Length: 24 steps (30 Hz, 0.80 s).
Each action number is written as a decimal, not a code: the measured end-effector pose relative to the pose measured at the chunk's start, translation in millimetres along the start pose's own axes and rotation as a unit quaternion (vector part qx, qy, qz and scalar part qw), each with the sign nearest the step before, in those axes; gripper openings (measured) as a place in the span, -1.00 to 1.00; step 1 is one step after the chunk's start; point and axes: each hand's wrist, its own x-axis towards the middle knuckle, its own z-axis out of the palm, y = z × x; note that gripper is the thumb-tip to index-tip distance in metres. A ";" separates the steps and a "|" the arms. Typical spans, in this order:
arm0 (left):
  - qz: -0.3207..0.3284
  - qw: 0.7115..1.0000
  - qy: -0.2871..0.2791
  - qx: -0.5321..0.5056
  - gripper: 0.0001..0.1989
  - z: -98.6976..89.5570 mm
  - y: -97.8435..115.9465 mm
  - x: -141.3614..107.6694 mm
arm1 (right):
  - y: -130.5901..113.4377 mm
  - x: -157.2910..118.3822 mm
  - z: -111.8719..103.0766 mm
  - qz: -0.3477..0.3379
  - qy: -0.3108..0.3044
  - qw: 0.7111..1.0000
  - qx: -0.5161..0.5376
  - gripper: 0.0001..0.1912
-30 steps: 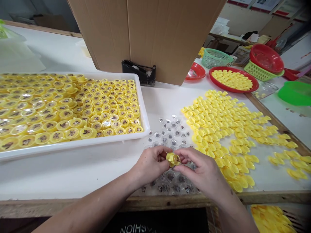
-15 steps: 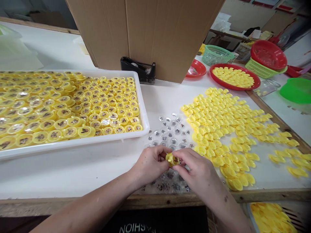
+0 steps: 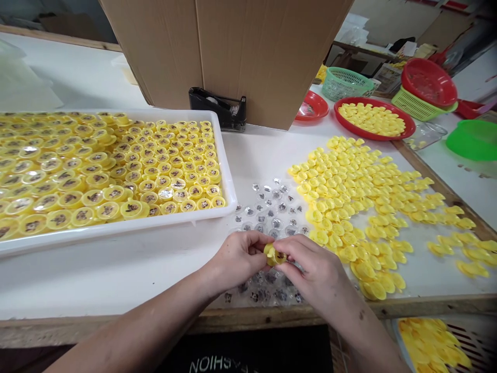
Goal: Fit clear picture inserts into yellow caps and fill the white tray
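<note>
Between the fingertips of both hands is a small yellow plastic piece with a dark printed picture on one round face. My left hand pinches its left side; my right hand grips the right edge with thumb and fingers. Beneath and beyond the hands, many clear round discs with dark printed pictures lie scattered on the white table. Loose yellow plastic pieces spread to the right. A white tray on the left is filled with rows of yellow pieces bearing round pictures.
A large cardboard box stands at the back, with a black tape dispenser before it. Red plates, one heaped with yellow pieces, and a green basket sit at back right. A wooden edge runs along the front.
The view has shifted slightly. Both hands keep hold of the yellow piece, which has turned a little between the fingertips.
</note>
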 end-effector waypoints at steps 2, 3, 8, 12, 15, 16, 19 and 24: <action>0.008 1.000 -0.003 0.016 -0.65 -0.9 -0.1 -0.2 | -0.9 0.8 2.4 0.006 0.004 1.000 -0.013 -0.76; 0.013 1.000 0.000 0.026 -0.64 -1.5 -0.4 0.1 | -1.4 1.0 3.9 0.007 0.011 1.000 -0.017 -0.77; 0.050 0.998 0.008 0.032 -0.59 -3.1 0.2 2.0 | 1.2 -2.4 8.8 0.039 0.077 0.995 0.047 -0.75; 0.092 0.994 0.017 0.061 -0.56 -1.8 3.8 -0.8 | 11.4 -9.3 10.9 0.159 0.068 0.965 0.196 -0.68; 0.108 0.990 0.022 0.093 -0.63 -1.6 3.3 -2.0 | 16.0 -12.0 14.8 0.186 0.038 0.937 0.293 -0.81; 0.109 0.989 0.024 0.101 -0.66 -1.9 2.7 -1.9 | 16.4 -12.3 16.5 0.183 0.044 0.932 0.309 -0.83; 0.106 0.986 0.024 0.124 -0.70 -2.7 2.7 -1.2 | 15.8 -12.7 20.9 0.171 0.084 0.927 0.322 -0.83; 0.138 0.967 0.034 0.211 -0.79 -2.0 8.4 -4.1 | 15.2 -15.6 26.1 0.166 0.105 0.917 0.347 -0.83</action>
